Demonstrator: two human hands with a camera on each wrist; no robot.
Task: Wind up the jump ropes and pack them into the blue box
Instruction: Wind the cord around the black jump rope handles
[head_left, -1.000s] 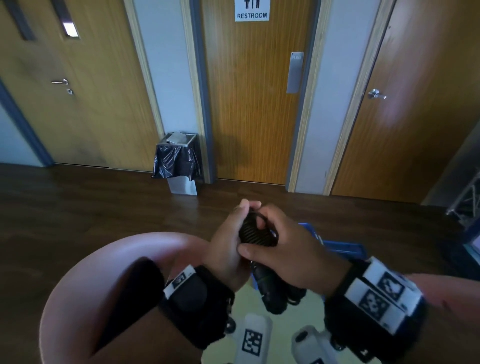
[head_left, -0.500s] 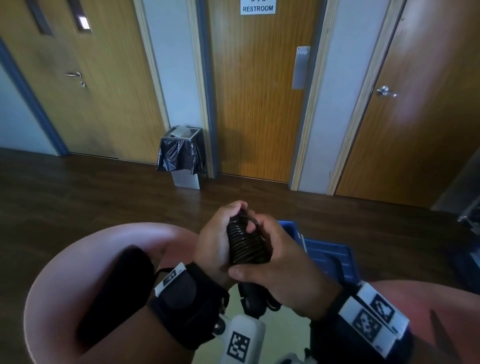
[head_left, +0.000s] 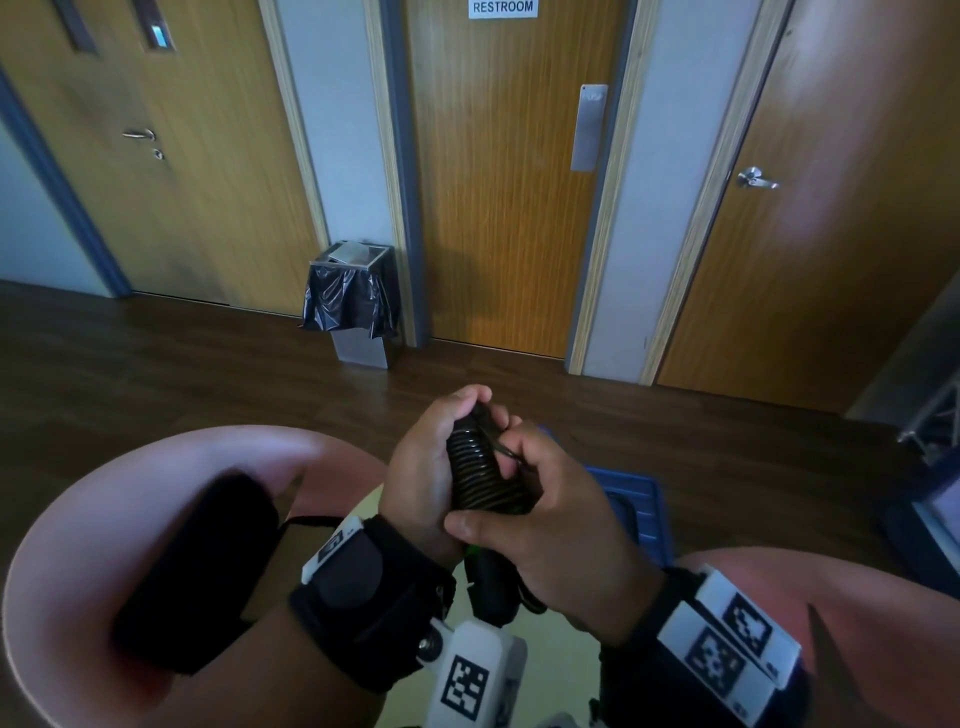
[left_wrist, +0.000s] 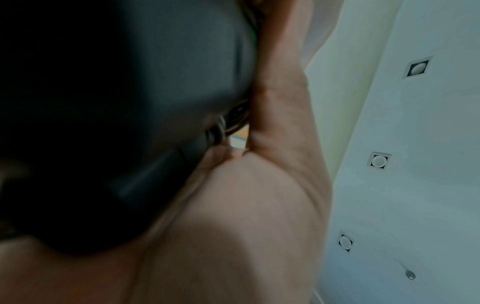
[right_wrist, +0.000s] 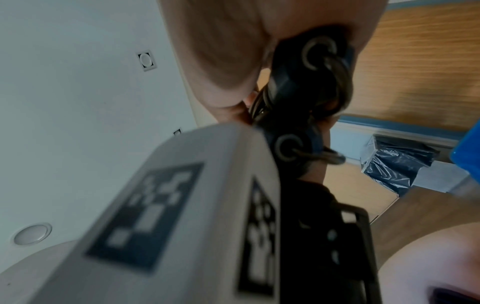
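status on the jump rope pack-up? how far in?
Done: cord sits in tight coils around the jump rope handles. In hand: left hand grips the bundle while right hand pinches the loose cord end near the top. Left: secure that end, then drop it into the blue box behind the hands.

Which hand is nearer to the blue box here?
Right. The right hand sits directly in front of the blue box, overlapping its near edge in the head view. The left hand is farther, on the far side of the wound jump rope.
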